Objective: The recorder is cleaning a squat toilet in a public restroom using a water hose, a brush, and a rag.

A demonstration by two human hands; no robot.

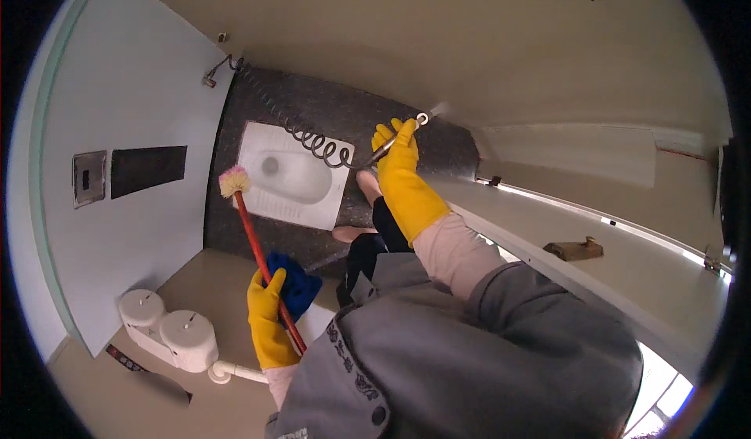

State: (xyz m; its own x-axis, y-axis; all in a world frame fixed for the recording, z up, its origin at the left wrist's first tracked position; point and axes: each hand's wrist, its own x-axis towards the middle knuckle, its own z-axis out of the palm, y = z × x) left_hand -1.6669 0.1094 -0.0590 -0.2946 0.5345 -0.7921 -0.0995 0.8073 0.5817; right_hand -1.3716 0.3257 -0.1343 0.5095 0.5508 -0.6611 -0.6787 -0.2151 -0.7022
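Note:
My left hand (270,307), in a yellow rubber glove, grips the red handle of a toilet brush (251,228) and a blue cloth (298,286). The brush's pink and cream bristle head is up near the left edge of a white squat toilet (343,187). My right hand (399,143), gloved in yellow too, holds a metal hand sprayer (384,147) with a white ring at its tip, pointed at the beige wall. A dark coiled hose (317,144) runs from the sprayer over the toilet to the far corner.
A metal valve (210,79) sits on the pale left wall, with a steel flush plate (89,178) and a dark panel nearby. At lower left is a white double paper dispenser (188,339). A partly open cubicle door (528,216) with a latch stands on the right. Dark flooring surrounds the toilet.

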